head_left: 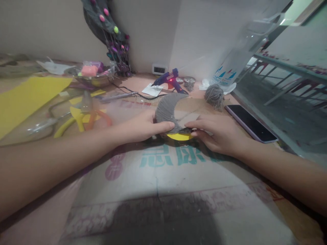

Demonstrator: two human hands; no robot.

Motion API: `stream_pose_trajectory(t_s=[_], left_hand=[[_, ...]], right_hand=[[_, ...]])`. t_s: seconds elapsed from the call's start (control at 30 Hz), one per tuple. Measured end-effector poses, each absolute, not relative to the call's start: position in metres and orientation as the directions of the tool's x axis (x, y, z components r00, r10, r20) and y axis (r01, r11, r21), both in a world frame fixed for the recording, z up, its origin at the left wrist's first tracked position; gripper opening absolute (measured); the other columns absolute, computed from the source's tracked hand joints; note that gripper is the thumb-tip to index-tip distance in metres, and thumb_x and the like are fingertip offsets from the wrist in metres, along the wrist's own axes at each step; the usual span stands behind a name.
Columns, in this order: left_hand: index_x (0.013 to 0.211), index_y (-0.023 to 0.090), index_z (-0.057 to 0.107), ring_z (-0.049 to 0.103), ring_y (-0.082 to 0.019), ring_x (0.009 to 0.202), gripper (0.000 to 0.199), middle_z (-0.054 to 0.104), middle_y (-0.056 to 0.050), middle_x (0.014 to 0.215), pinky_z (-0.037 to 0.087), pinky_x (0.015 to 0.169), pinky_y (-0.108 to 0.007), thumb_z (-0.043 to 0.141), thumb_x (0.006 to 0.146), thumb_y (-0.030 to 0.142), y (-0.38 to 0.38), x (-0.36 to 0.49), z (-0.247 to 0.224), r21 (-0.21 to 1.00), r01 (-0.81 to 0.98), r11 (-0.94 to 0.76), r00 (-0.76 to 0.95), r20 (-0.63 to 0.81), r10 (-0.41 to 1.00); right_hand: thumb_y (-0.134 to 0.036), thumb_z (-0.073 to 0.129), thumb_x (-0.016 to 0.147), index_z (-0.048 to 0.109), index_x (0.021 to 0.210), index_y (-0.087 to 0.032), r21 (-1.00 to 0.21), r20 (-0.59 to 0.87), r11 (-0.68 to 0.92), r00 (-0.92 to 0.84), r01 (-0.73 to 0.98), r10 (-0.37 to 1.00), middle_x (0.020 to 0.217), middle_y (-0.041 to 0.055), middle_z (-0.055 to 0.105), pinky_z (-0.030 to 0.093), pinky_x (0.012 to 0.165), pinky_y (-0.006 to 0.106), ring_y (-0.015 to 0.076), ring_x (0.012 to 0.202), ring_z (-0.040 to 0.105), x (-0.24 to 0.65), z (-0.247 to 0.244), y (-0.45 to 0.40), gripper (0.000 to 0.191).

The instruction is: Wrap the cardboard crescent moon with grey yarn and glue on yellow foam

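A crescent moon shape (165, 109) wrapped in grey yarn is held above the table, with a bare yellow part (180, 136) at its lower tip. My left hand (149, 126) grips the crescent's outer curve, thumb lying across its front. My right hand (214, 133) is closed at the lower tip, thumb and fingers pinched by the dark end of the wrapping. A thin strand of yarn seems to run up from there towards the grey yarn ball (214, 96); exactly what sits between the right fingertips is hard to see.
A blue glue gun (168, 81) with a lit red light stands behind the crescent. A phone (251, 123) and a plastic bottle (230, 64) are on the right. Pliers (87, 103), yellow sheet (33, 102) and a bowl (95, 81) lie left. Printed cardboard (178, 183) covers the front.
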State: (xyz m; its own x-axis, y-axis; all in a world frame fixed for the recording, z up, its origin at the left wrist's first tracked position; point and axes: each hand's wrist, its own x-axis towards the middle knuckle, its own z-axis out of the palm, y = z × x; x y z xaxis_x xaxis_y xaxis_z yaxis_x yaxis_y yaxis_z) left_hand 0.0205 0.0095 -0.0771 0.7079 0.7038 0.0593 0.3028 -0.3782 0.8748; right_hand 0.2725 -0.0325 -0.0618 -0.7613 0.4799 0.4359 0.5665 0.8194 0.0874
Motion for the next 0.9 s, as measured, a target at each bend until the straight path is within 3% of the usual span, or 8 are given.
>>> stream_pose_trajectory(t_s=[0.37, 0.9], left_hand=[[0.107, 0.019, 0.069, 0.066, -0.022, 0.095, 0.037, 0.073, -0.004, 0.101, 0.052, 0.085, -0.033, 0.055, 0.086, 0.046, 0.0101, 0.0198, -0.0770, 0.870, 0.327, -0.368, 0.691, 0.045, 0.721], [0.106, 0.018, 0.068, 0.066, -0.022, 0.096, 0.039, 0.073, -0.004, 0.100, 0.052, 0.087, -0.035, 0.056, 0.085, 0.048, 0.0095, 0.0201, -0.0773, 0.866, 0.337, -0.369, 0.696, 0.034, 0.717]], right_hand=[[-0.025, 0.047, 0.096, 0.065, 0.110, -0.017, 0.075, 0.424, 0.782, -0.730, 0.619, 0.537, 0.084, 0.0059, 0.070, 0.041, 0.062, 0.027, 0.0165, 0.074, 0.063, 0.2729, -0.0633, -0.0334, 0.024], [-0.025, 0.046, 0.097, 0.067, 0.106, -0.017, 0.087, 0.432, 0.790, -0.737, 0.608, 0.520, 0.081, 0.0052, 0.070, 0.041, 0.062, 0.026, 0.0154, 0.073, 0.063, 0.2721, -0.0640, -0.0321, 0.024]])
